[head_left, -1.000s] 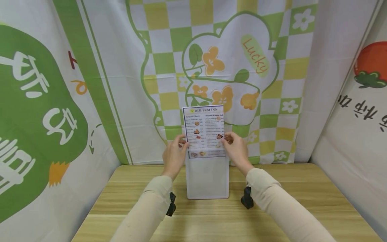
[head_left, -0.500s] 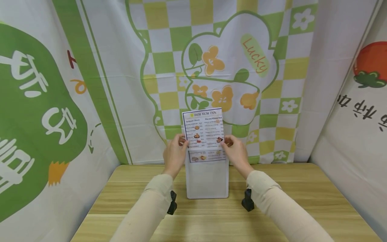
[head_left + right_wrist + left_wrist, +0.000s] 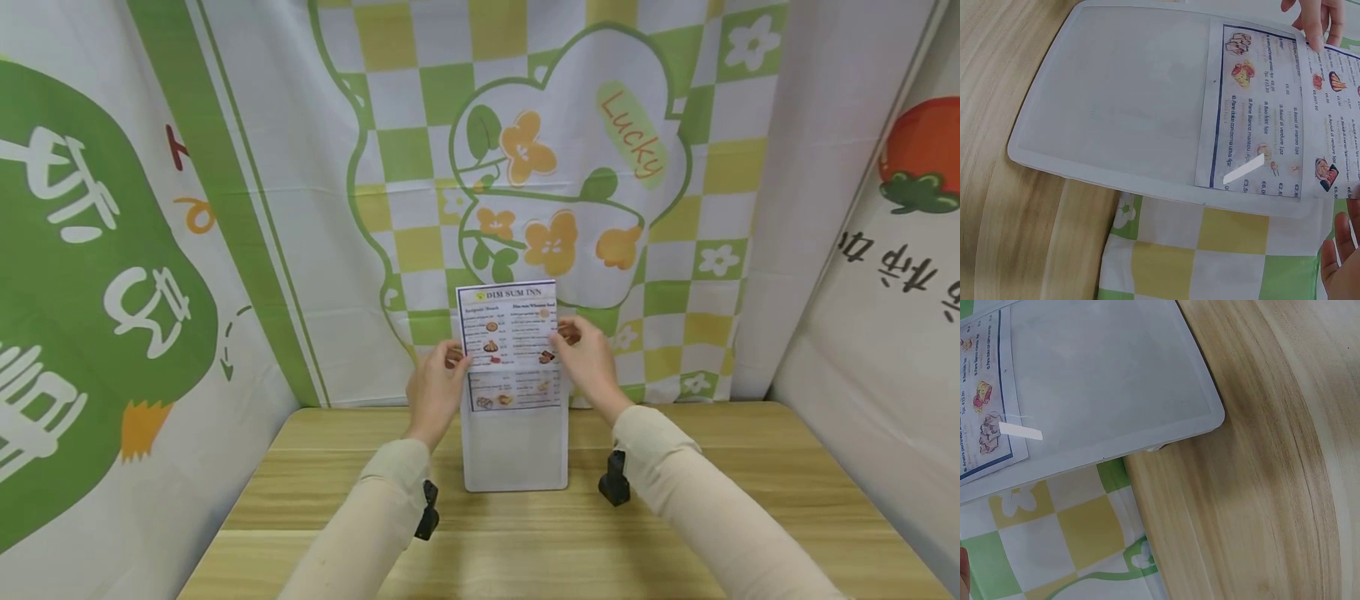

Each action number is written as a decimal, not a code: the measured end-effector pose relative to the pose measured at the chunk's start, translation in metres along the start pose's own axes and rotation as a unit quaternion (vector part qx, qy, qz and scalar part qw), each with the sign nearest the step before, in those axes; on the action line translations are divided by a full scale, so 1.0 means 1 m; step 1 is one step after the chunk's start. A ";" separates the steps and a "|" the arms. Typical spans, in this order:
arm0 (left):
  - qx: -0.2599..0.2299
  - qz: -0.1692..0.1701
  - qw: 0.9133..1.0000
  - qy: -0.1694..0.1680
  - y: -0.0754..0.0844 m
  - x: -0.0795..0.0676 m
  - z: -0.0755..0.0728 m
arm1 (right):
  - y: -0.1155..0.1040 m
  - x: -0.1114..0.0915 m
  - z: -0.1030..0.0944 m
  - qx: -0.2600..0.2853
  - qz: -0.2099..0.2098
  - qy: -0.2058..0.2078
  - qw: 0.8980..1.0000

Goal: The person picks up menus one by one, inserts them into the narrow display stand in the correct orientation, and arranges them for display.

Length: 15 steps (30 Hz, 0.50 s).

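Observation:
A printed menu sheet [image 3: 506,325] headed "DIM SUM INN" stands partly inside a clear, white-rimmed display stand [image 3: 516,454]. Its lower part shows behind the stand's clear front, while the upper part sticks out above the top edge. At the left edge of the sheet, my left hand [image 3: 435,392] pinches the paper between thumb and fingers. My right hand [image 3: 592,362] pinches the opposite edge, slightly higher. Through the right wrist view, the menu's lower end [image 3: 1250,112] lies flat in the stand's upper portion. In the left wrist view only a fingertip of the left hand shows.
The stand rests upright on a wood-grain table [image 3: 337,500], near its back edge. Right behind hangs a green and yellow checked cloth [image 3: 420,158]. Printed curtains [image 3: 75,275] close in the left and right sides. A black wrist device [image 3: 615,479] hangs below each cuff.
The menu has slid further down into the stand, its bottom edge now lower. It tilted briefly and is straighter now. My right hand has shifted slightly up along its edge.

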<state>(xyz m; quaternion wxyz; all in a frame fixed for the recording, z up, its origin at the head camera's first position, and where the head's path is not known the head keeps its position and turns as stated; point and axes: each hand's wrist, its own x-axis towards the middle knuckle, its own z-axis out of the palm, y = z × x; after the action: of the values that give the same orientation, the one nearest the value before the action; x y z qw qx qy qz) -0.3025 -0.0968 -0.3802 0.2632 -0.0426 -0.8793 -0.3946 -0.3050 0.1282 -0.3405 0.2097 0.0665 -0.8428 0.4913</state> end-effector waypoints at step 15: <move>-0.008 -0.006 1.000 0.004 0.009 0.004 -0.002 | 0.019 -0.013 0.000 -0.003 0.004 -0.020 1.000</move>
<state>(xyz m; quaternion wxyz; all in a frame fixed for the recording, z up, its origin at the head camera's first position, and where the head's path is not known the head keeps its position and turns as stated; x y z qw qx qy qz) -0.3026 -0.0926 -0.3709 0.2637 -0.0383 -0.8752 -0.4038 -0.2993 0.1371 -0.3615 0.1910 0.0720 -0.8484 0.4884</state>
